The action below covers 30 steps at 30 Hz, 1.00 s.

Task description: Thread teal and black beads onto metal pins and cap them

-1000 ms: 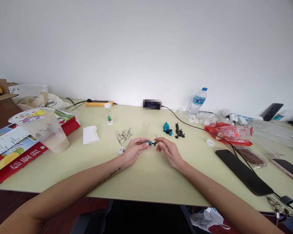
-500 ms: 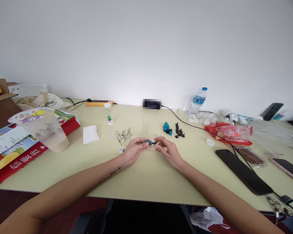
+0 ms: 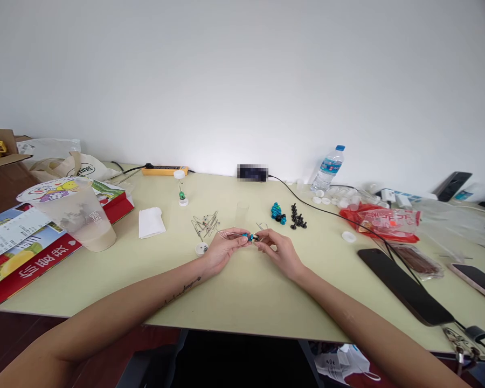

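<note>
We hold both our hands low over the pale green table (image 3: 246, 302), close together in the middle. Our arms reach in from the two sides and make a big point. Our left hand (image 3: 222, 252) has its thumb and pointing finger pinched on a small blue and black piece (image 3: 250, 237), and some thin wires (image 3: 229, 233) stick out by those fingers. Our right hand (image 3: 282, 254) pinches the other end of the piece with its fingertips, and its other fingers are curled in. So the piece is up between our two hands, and it is too small for us to see just how it fits together.

Just past our hands is a clear tube (image 3: 242, 214). A messy heap of bent wires (image 3: 205, 223) lies past our left hand, and a little white dish (image 3: 201, 248) sits right next to that hand, partly hidden by it. Past our right hand are a blue pile (image 3: 278, 212) and a black pile (image 3: 298, 216), side by side. White caps (image 3: 325, 200) lie farther back, near a water bottle (image 3: 328, 168) that leans. Way over on the left are a folded white paper (image 3: 151, 223) and a big drink cup (image 3: 84, 218).
</note>
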{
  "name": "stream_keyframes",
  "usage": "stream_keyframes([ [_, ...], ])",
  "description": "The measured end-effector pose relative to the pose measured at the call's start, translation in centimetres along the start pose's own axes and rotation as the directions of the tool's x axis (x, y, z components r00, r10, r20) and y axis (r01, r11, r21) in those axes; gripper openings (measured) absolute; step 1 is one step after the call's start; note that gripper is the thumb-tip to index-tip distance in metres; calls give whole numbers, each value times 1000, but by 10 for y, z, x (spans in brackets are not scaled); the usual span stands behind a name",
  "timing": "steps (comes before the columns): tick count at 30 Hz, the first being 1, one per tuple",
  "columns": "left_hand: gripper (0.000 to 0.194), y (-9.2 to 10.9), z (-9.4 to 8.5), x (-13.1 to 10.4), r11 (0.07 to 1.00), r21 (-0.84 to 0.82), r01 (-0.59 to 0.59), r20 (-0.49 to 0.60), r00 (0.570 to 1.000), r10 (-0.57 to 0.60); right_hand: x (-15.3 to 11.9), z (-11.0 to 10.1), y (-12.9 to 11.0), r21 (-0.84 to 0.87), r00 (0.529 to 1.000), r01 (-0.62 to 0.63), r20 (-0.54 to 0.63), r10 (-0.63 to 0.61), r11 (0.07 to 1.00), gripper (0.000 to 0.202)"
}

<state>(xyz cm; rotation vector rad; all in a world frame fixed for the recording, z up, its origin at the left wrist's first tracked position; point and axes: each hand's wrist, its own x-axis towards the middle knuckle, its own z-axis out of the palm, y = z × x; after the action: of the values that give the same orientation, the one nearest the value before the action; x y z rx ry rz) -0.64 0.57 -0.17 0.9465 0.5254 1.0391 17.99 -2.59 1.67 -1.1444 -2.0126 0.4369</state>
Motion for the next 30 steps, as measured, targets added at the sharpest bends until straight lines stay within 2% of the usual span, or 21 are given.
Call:
stream_keyframes([
  [4, 27, 0, 1, 0, 1000, -17, -5, 1, 1000, 5, 0, 0, 0, 50, 1000, 1, -1, -1, 999, 25],
  [11, 28, 0, 1, -1, 1000, -19, -12, 1, 1000, 12, 0, 0, -2, 50, 1000, -5, 16, 5, 999, 16],
  [16, 29, 0, 1, -1, 1000, -23, -10, -6, 1000, 10, 0, 0, -1, 74, 1000, -1, 6, 1, 997, 28],
  [20, 29, 0, 1, -1, 1000, -21, -5, -7, 1000, 5, 0, 0, 0, 54, 1000, -1, 23, 0, 999, 16],
  [30, 29, 0, 1, -1, 1000, -19, -3, -5, 1000, 2, 1, 0, -2, 42, 1000, -8, 19, 7, 999, 17],
])
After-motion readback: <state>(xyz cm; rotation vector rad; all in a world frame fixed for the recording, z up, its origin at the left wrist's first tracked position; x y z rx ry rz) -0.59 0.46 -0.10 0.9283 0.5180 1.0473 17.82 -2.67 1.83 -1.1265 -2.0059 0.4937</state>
